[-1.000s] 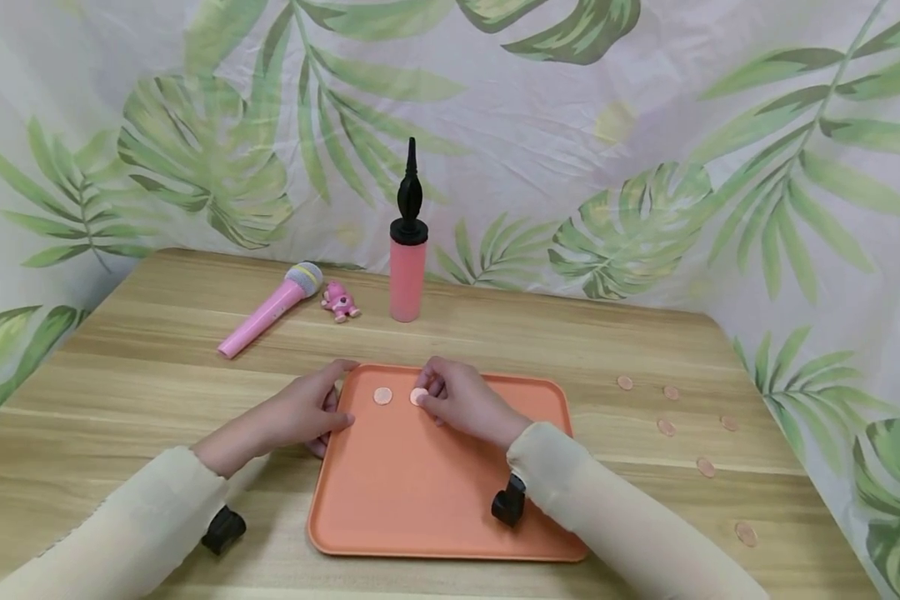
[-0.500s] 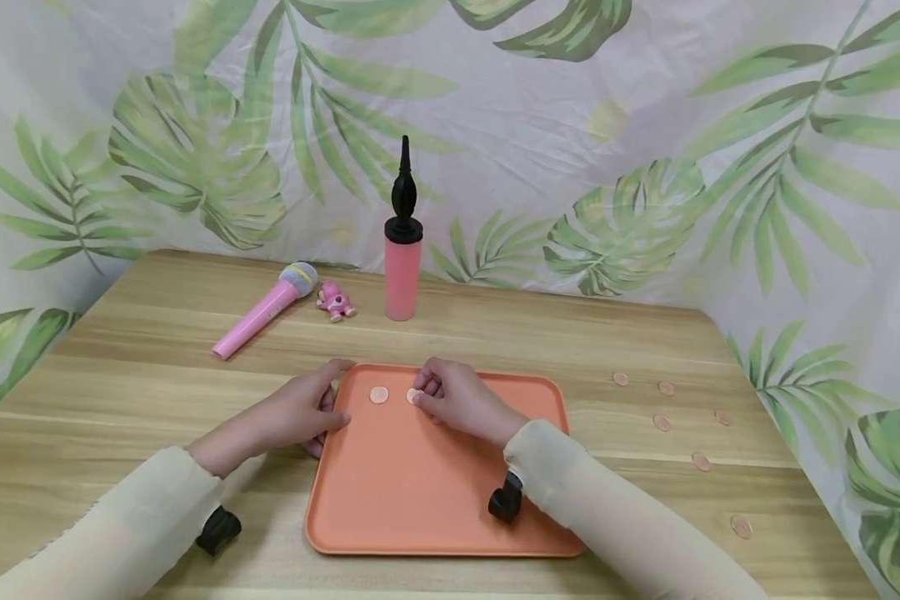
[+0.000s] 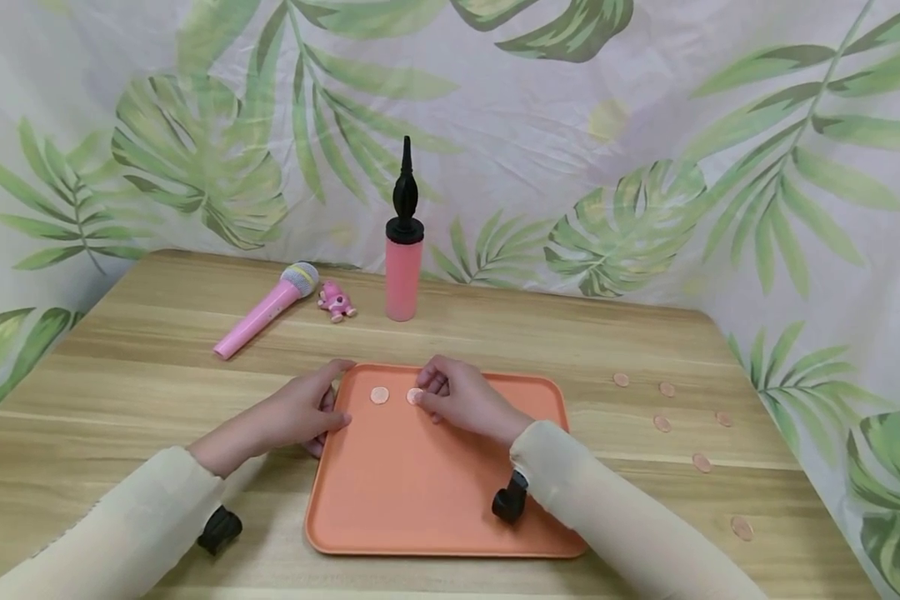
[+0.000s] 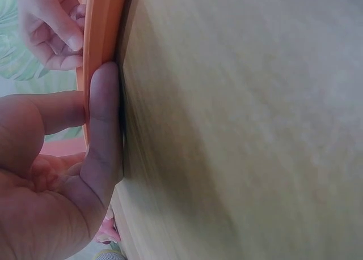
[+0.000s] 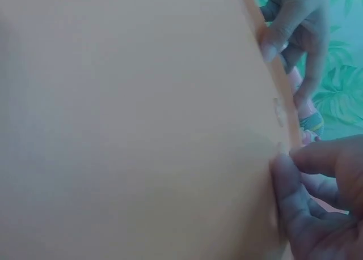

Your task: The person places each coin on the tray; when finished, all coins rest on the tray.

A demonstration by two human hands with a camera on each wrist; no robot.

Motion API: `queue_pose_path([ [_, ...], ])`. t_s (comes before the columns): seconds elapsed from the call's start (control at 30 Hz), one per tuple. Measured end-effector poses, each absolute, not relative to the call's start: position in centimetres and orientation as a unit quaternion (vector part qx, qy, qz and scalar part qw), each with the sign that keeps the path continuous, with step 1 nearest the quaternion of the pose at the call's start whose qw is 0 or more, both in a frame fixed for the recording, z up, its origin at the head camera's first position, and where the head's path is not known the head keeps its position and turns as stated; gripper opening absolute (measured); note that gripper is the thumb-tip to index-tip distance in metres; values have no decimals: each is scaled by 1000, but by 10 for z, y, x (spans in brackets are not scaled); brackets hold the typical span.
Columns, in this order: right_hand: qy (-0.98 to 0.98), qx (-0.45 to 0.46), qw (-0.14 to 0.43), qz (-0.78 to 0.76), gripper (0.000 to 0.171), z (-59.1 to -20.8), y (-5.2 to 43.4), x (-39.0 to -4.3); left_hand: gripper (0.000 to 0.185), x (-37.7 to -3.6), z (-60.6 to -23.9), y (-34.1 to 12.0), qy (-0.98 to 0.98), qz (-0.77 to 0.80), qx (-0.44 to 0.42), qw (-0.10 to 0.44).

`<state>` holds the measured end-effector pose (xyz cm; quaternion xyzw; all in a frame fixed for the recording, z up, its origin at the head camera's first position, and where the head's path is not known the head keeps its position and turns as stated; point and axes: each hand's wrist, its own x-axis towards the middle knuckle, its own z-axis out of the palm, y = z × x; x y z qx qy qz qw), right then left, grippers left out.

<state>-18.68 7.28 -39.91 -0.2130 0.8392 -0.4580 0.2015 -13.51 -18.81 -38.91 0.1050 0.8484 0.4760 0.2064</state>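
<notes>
A shallow orange tray (image 3: pixel 420 492) lies on the wooden table. My left hand (image 3: pixel 300 410) grips its left edge near the far corner, thumb on the rim. In the left wrist view the fingers of the left hand (image 4: pixel 57 175) pinch the tray's side wall (image 4: pixel 103 28). Two copper-coloured coins lie near the tray's far edge. The left coin (image 3: pixel 379 396) lies untouched. At the second coin (image 3: pixel 413 396), my right hand (image 3: pixel 465 400) pinches with thumb and fingertips, partly covering it. In the right wrist view these fingertips sit low at the tray surface, the other fingers curled.
Several more coins (image 3: pixel 662 423) lie scattered on the table (image 3: pixel 645 517) to the tray's right. Behind the tray are a pink microphone (image 3: pixel 262 317), a small pink toy figure (image 3: pixel 336 302) and an upright pink balloon pump (image 3: pixel 402 275). A leaf-print cloth (image 3: pixel 495 125) hangs behind the table.
My right wrist has shifted slightly to the right, with the fingertips still at the second coin. The left hand keeps its grip on the tray.
</notes>
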Motion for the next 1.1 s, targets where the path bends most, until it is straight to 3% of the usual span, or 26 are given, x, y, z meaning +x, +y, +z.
queue_pose_path([
  [0.47, 838, -235, 193, -452, 16, -386, 112, -183, 72, -138, -389, -188, 853, 468, 104, 208],
  [0.8, 846, -207, 69, -487, 16, -383, 188, -192, 72, -134, -390, -189, 853, 471, 105, 200],
  [1.1, 877, -116, 44, -465, 27, -386, 258, -190, 72, -132, -387, -188, 853, 470, 108, 199],
])
